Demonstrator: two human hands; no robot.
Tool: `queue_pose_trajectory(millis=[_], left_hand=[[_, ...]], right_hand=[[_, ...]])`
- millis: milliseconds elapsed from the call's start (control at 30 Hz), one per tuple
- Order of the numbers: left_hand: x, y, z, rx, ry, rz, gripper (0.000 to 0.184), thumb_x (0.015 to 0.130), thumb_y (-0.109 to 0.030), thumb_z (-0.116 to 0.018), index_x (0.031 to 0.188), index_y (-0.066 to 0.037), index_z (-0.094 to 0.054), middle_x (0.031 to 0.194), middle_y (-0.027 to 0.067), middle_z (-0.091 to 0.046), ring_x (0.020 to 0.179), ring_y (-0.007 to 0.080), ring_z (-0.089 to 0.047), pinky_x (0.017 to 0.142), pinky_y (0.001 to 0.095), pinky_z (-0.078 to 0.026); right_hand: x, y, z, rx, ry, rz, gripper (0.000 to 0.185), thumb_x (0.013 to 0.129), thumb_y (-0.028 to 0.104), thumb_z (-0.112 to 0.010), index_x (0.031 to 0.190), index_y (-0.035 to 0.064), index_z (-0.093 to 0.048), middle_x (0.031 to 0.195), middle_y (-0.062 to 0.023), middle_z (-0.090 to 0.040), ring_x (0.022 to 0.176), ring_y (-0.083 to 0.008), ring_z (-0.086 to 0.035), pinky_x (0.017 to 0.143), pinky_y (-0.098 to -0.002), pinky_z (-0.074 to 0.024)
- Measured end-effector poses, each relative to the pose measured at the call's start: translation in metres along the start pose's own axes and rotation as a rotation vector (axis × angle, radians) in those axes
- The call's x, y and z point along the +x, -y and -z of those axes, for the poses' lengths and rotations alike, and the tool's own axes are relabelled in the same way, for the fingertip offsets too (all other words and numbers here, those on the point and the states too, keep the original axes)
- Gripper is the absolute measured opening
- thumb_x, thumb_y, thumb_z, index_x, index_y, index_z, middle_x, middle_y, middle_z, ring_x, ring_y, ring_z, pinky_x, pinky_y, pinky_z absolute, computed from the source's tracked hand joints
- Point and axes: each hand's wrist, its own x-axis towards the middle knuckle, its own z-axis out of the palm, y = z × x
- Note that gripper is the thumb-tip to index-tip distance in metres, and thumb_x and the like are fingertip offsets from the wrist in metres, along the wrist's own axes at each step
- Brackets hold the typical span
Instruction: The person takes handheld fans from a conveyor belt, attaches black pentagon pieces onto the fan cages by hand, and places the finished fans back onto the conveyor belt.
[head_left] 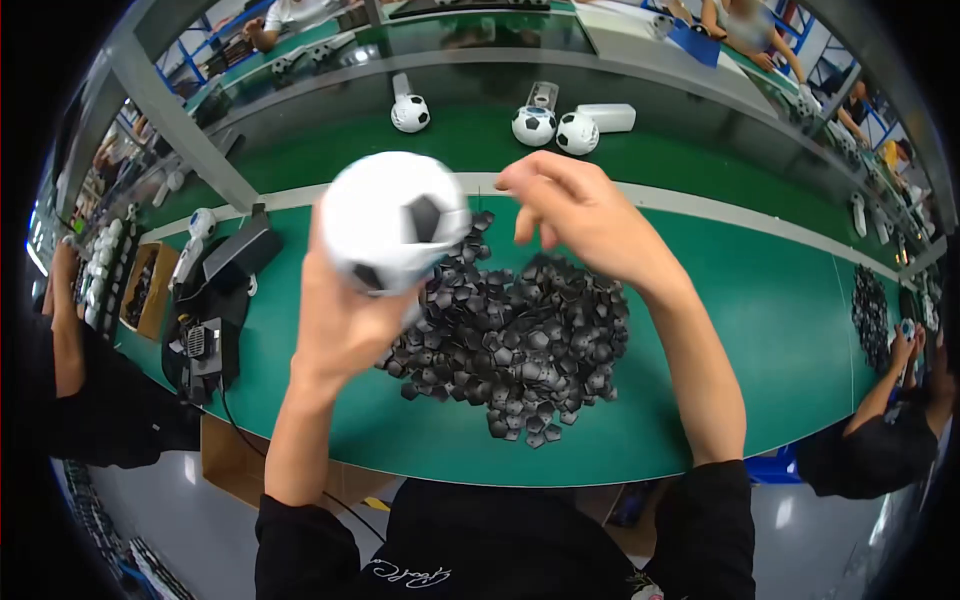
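My left hand (345, 325) is wrapped from below around a white ball with black pentagon patches (375, 205), patterned like a soccer ball and slightly blurred. The ball is held up above the bench, left of the middle. To its right, my right hand (590, 220) hovers apart from it, fingers bent and spread, with nothing visible between them. Under both hands lies a heap of small black pentagon pieces (530, 345), spread loosely on the green bench top (740, 300).
Soccer-ball-patterned units with white handles (605, 118) lie on a green belt (470, 135) beyond the bench's pale rim. At left are a dark box-shaped device (243, 245) and a cardboard box (150, 290). A grey post (180, 120) stands there. Co-workers sit on both sides and opposite.
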Motion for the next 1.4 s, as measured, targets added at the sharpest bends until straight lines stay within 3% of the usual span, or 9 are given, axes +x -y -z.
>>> queue_pose_trajectory(millis=[167, 267, 400, 533, 833, 933, 1067, 1233, 1400], left_hand=[[-0.001, 0.021, -0.008, -0.997, 0.349, 0.254, 0.079, 0.068, -0.040, -0.076, 0.125, 0.002, -0.041, 0.089, 0.0151, -0.062, 0.084, 0.0260, -0.064, 0.073, 0.0398, -0.055], [-0.007, 0.036, -0.030, -1.188, 0.435, 0.231, 0.096, 0.067, -0.060, -0.068, 0.131, -0.002, -0.027, 0.088, 0.0156, -0.058, 0.066, 0.0246, -0.064, 0.060, 0.0358, -0.056], [-0.025, 0.059, -0.030, -1.202, 0.602, 0.453, 0.102, 0.065, -0.073, -0.059, 0.131, -0.002, -0.027, 0.090, 0.0182, -0.057, 0.055, 0.0226, -0.062, 0.049, 0.0309, -0.055], [-0.033, 0.072, -0.041, -1.189, 0.514, 0.529, 0.103, 0.064, -0.082, -0.048, 0.127, -0.001, -0.031, 0.089, 0.0191, -0.057, 0.046, 0.0209, -0.059, 0.042, 0.0288, -0.052], [-0.015, 0.055, -0.033, -1.139, 0.236, 0.470, 0.074, 0.083, -0.064, -0.040, 0.118, 0.001, -0.044, 0.092, 0.0134, -0.059, 0.069, 0.0191, -0.064, 0.053, 0.0307, -0.056], [-0.010, 0.069, -0.026, -1.300, 0.198, 0.453, 0.053, 0.086, -0.042, -0.042, 0.119, 0.000, -0.043, 0.096, 0.0126, -0.058, 0.075, 0.0195, -0.063, 0.053, 0.0305, -0.056], [-0.003, 0.070, -0.019, -0.886, 0.182, 0.495, 0.054, 0.085, -0.044, -0.037, 0.119, -0.002, -0.041, 0.095, 0.0174, -0.059, 0.068, 0.0253, -0.064, 0.052, 0.0352, -0.056], [-0.001, 0.068, -0.019, -1.055, 0.116, 0.538, 0.051, 0.087, -0.043, -0.036, 0.116, -0.003, -0.043, 0.096, 0.0151, -0.059, 0.070, 0.0233, -0.064, 0.050, 0.0351, -0.056], [-0.004, 0.066, -0.021, -1.046, 0.143, 0.558, 0.040, 0.092, -0.036, -0.039, 0.113, -0.002, -0.045, 0.092, 0.0104, -0.057, 0.069, 0.0156, -0.061, 0.052, 0.0294, -0.055]], right_hand=[[0.025, -0.074, -0.014, -0.493, -0.005, 0.050, 0.032, 0.081, 0.028, -0.061, 0.095, -0.0009, -0.061, 0.069, -0.0096, -0.060, 0.068, -0.0196, -0.059, 0.064, -0.0325, -0.0468], [0.033, -0.077, -0.028, -0.479, 0.041, -0.141, 0.029, 0.078, 0.026, -0.064, 0.093, 0.0022, -0.063, 0.082, -0.0138, -0.066, 0.080, -0.0305, -0.063, 0.070, -0.0397, -0.0481], [0.040, -0.100, -0.048, -0.654, -0.147, 0.179, 0.028, 0.076, 0.021, -0.066, 0.093, -0.0010, -0.062, 0.078, -0.0122, -0.063, 0.073, -0.0216, -0.060, 0.067, -0.0331, -0.0469], [0.042, -0.089, -0.036, -0.418, -0.008, -0.108, 0.027, 0.074, 0.019, -0.069, 0.093, 0.0004, -0.062, 0.082, -0.0121, -0.062, 0.075, -0.0211, -0.059, 0.067, -0.0339, -0.0462], [0.039, -0.096, -0.044, -0.612, -0.101, 0.121, 0.020, 0.074, 0.010, -0.067, 0.090, -0.0008, -0.062, 0.080, -0.0094, -0.060, 0.069, -0.0154, -0.055, 0.064, -0.0277, -0.0448], [0.045, -0.068, -0.047, -0.313, 0.041, -0.130, 0.018, 0.076, 0.006, -0.065, 0.092, -0.0015, -0.063, 0.082, -0.0073, -0.061, 0.070, -0.0123, -0.055, 0.065, -0.0239, -0.0440], [0.026, -0.042, -0.054, -0.113, -0.159, 0.134, 0.018, 0.076, 0.002, -0.064, 0.094, -0.0017, -0.064, 0.080, -0.0060, -0.061, 0.072, -0.0101, -0.055, 0.066, -0.0223, -0.0439], [0.020, -0.036, -0.073, -0.257, -0.238, 0.607, 0.020, 0.074, -0.002, -0.066, 0.094, -0.0010, -0.065, 0.083, -0.0105, -0.062, 0.070, -0.0165, -0.058, 0.066, -0.0252, -0.0472], [0.015, -0.035, -0.082, -0.305, -0.175, 0.662, 0.030, 0.069, 0.003, -0.071, 0.098, 0.0003, -0.064, 0.090, -0.0127, -0.062, 0.074, -0.0227, -0.057, 0.066, -0.0289, -0.0482]])
